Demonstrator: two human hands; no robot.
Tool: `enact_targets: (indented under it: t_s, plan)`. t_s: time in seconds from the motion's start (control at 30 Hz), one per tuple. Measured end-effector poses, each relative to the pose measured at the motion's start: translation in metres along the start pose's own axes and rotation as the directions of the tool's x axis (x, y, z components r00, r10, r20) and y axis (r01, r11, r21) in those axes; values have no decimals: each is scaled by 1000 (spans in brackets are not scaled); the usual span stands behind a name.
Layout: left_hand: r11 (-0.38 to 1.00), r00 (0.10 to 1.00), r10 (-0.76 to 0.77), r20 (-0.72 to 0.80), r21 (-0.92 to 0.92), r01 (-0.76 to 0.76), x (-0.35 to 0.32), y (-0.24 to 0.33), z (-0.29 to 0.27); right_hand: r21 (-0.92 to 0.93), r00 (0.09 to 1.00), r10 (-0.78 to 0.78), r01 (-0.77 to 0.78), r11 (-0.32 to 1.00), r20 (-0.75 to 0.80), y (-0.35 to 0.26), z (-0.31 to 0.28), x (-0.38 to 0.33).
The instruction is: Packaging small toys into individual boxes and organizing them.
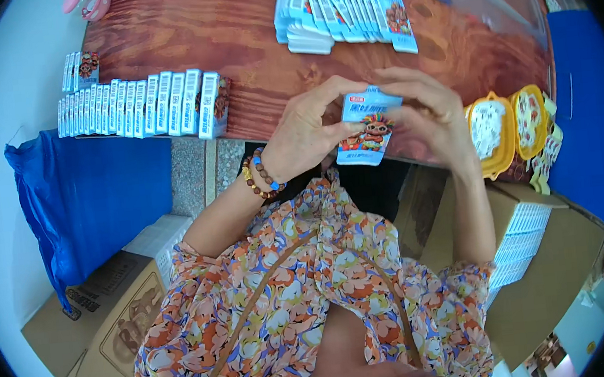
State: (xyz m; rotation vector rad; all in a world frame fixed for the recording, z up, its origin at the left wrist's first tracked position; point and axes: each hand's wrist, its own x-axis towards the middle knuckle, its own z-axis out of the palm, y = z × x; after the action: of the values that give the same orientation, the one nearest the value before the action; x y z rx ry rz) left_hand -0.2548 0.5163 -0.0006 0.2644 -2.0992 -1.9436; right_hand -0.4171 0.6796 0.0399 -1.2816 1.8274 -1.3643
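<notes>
my flowery sleeves hide my lap. the open box point(541, 253) by my right arm holds white packs. my left hand point(304, 134) and right hand point(429, 114) both pinch one small blue packet point(367, 128) above the worktop point(228, 28) edge. farther off, blue packets point(343, 6) lie in a pile.

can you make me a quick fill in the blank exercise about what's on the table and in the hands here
1. Both the left hand and the right hand hold one small blue and white ____.
2. The left wrist wears a beaded ____.
3. The row of standing packets rests on a ____ table.
4. The two tubs at the table's right edge have ____ rims.

Missing words: packet; bracelet; wooden; yellow
</notes>
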Motion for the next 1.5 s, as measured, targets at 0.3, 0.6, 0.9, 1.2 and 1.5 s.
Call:
enact_targets:
  t_s: [0.3,0.6,0.9,1.2,1.5]
  plan:
    - [896,978,-167,-124,-433,98,15,27,-21,710,872,433,-155,687,-228,8,-15,26]
    - [933,823,326,-466,297,-202,20,24,-53,-81,985,150,-143,986,86,-27,21,155]
    - [991,909,65,-412,132,-11,18,15,-47,-888,995,-95,51,457,8,81,-57,368]
    - [990,895,50,-444,141,15,20,13,-48,-442,977,-46,-52,896,-210,59,-99,354]
    - [917,865,175,-470,398,31,30,10,-49,-209,962,-35,-23,978,-270,-64,-70,218]
